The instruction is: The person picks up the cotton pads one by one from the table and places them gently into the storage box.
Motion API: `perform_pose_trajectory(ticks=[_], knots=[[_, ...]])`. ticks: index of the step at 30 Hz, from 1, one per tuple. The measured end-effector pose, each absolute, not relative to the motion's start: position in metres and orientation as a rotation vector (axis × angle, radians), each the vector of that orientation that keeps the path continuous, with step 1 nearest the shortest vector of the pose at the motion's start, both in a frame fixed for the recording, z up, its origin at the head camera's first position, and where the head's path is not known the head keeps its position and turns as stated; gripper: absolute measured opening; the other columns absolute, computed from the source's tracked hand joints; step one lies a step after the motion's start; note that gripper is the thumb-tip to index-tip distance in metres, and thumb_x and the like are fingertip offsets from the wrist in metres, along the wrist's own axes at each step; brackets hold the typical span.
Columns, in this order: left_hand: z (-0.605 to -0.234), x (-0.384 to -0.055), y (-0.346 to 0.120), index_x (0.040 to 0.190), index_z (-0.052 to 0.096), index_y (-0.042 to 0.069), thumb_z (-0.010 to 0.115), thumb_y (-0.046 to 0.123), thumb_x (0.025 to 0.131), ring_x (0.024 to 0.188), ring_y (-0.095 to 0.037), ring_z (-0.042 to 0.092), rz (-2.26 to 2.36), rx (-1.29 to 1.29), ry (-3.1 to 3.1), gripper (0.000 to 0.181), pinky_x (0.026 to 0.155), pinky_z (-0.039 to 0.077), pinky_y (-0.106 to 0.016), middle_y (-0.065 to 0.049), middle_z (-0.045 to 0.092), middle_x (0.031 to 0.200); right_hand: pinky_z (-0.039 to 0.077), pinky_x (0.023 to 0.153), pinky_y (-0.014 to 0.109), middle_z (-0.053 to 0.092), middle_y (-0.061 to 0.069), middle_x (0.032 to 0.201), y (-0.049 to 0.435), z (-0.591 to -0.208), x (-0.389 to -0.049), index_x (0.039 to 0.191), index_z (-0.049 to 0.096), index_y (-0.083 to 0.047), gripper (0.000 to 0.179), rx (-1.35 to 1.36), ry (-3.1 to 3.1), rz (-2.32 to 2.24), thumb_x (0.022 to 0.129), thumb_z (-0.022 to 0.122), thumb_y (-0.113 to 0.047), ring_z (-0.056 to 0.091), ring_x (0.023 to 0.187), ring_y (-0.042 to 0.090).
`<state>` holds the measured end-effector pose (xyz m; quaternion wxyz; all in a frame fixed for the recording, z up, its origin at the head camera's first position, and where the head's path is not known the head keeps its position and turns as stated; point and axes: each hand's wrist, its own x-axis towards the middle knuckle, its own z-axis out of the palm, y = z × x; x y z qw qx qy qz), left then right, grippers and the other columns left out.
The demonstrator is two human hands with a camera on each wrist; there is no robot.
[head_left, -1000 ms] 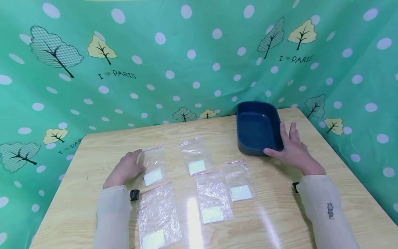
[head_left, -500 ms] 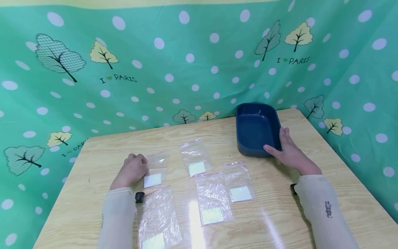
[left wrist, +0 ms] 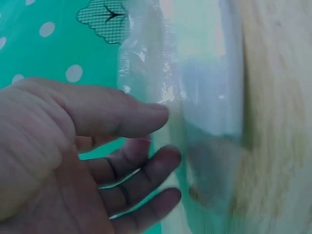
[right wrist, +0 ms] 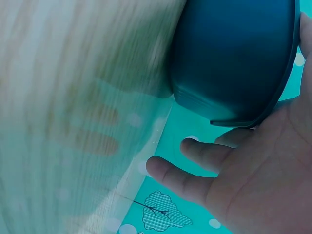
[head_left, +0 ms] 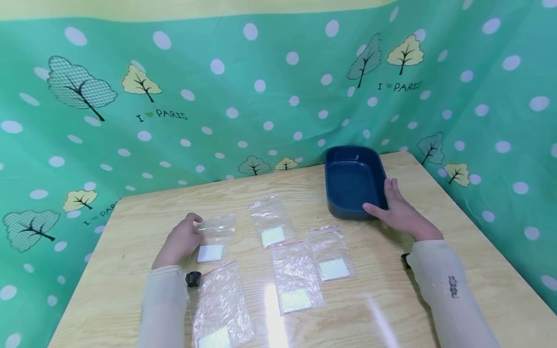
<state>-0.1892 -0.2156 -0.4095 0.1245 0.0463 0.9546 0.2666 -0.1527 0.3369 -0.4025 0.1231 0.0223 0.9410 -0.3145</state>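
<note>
My left hand (head_left: 180,241) pinches the top left corner of a small clear zip bag (head_left: 217,230) with a white label (head_left: 210,253). The bag's upper part tilts up off the table; in the left wrist view the raised plastic (left wrist: 204,87) stands beside my thumb. My right hand (head_left: 402,212) spreads around the near right corner of a dark blue rectangular box (head_left: 354,186), thumb at the near rim and straight fingers along the right side. In the right wrist view the box wall (right wrist: 229,58) touches the palm side, while the lower fingers (right wrist: 180,180) stand apart from it.
More labelled zip bags lie flat on the wooden table (head_left: 152,208): one bag (head_left: 271,217) behind the middle, two overlapping bags (head_left: 296,270) to the right, and a larger bag (head_left: 222,304) in front. A green dotted curtain (head_left: 217,96) borders the back and sides.
My left fingers have closed on the bag's corner, and its top has risen off the table. My right fingers have come down against the box's side. The box stays in place.
</note>
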Motion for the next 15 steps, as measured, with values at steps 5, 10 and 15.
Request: perform_pose_trajectory(ticks=[5, 10, 15], knots=[[-0.409, -0.188, -0.219, 0.146, 0.039, -0.002, 0.052, -0.004, 0.092, 0.101, -0.040, 0.059, 0.909, 0.183, 2.800, 0.056, 0.083, 0.051, -0.053, -0.027, 0.057, 0.116, 0.010, 0.110, 0.073, -0.038, 0.010, 0.157, 0.337, -0.405, -0.154, 0.152, -0.029, -0.009, 0.115, 0.074, 2.742, -0.937, 0.095, 0.052, -0.066, -0.014, 0.146, 0.050], [-0.404, -0.187, -0.221, 0.146, 0.047, 0.005, 0.047, 0.000, 0.098, 0.117, -0.044, 0.055, 1.084, 0.217, 2.724, 0.048, 0.090, 0.049, -0.055, -0.029, 0.054, 0.133, 0.014, 0.109, 0.075, -0.037, 0.012, 0.158, 0.339, -0.406, -0.155, 0.154, -0.028, -0.012, 0.120, 0.085, 2.789, -0.883, 0.090, 0.054, -0.072, -0.008, 0.145, 0.054], [-0.399, -0.185, -0.221, 0.136, 0.059, 0.002, 0.041, 0.003, 0.100, 0.122, -0.040, 0.051, 1.133, 0.221, 2.695, 0.040, 0.094, 0.046, -0.053, -0.024, 0.055, 0.137, 0.015, 0.109, 0.074, -0.033, 0.011, 0.160, 0.341, -0.409, -0.156, 0.156, -0.023, -0.012, 0.120, 0.061, 2.826, -0.841, 0.089, 0.055, -0.073, -0.003, 0.146, 0.054]])
